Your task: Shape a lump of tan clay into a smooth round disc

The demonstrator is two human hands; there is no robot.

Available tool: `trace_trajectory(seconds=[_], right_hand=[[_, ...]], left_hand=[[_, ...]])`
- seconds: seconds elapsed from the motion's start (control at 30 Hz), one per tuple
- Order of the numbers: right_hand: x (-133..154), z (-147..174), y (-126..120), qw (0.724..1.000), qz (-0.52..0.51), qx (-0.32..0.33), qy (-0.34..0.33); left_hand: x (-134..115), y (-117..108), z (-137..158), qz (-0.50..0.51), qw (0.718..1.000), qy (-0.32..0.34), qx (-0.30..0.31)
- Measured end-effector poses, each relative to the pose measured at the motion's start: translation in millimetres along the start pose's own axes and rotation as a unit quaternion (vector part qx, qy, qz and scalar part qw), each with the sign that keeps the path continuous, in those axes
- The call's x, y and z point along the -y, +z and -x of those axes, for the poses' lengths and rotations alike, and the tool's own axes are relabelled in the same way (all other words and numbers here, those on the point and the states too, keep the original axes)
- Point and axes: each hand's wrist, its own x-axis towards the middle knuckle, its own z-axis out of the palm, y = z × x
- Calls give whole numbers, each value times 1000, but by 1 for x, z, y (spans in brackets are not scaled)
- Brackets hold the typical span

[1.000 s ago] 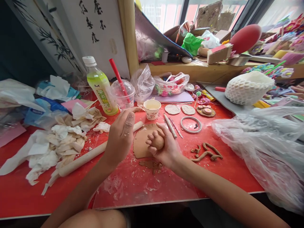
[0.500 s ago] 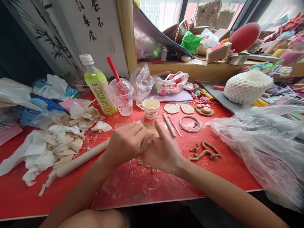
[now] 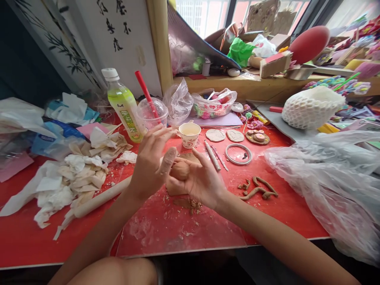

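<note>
A rounded ball of brown clay rests in my right hand, which is cupped with its palm turned up. My left hand is raised just to the left of the ball, its fingers stretched out and its thumb apart, with whitish clay residue on the thumb. Under and behind the hands sits a larger brown clay lump, partly hidden. Clay crumbs lie on the clear work sheet in front of it.
A rolling pin and crumpled tissues are at left. Behind stand a paper cup, a plastic cup and a drink bottle. Rolled clay pieces, a ring and plastic bags lie at right.
My left hand has lifted off my right and opened, moving up and left. The clay ball, hidden between the hands before, now shows in my right hand.
</note>
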Motion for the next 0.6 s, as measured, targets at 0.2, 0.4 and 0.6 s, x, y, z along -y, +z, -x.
trace_trajectory(seconds=[0.2,0.4,0.6], right_hand=[[7,-1,-6,994,44,-93,-27],[4,1,2,998,21,43,-30],[-6,2,6,992,44,106,61]], left_hand=[[3,1,1,-31,999,16,-17],[4,12,11,-6,991,132,36],[4,12,16,144,988,-48,7]])
